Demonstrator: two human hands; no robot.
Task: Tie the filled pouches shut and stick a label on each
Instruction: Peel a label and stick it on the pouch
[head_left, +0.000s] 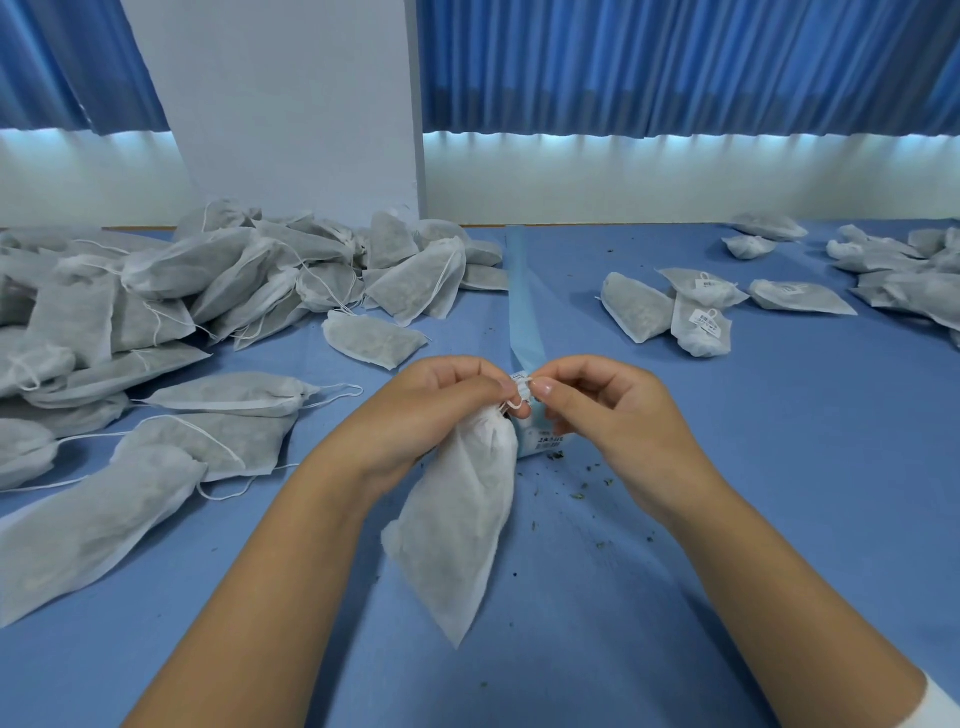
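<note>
Your left hand (441, 410) grips pouch (457, 530) by neck, filling hanging low; your right hand (597, 410) pinches label (522, 387) against drawstring (513, 404); label strip (522, 291) just behind, within reach.

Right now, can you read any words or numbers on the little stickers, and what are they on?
No text here can be read.
Label on the blue backing strip: dark print, too blurred.
Labels on the tied pouches at right: too small.

Bright, diffuse daylight glows below the curtains (675, 67) in the upper frame. Shadows are soft. Wide-angle distortion curves the edges, and focus is sharp.
</note>
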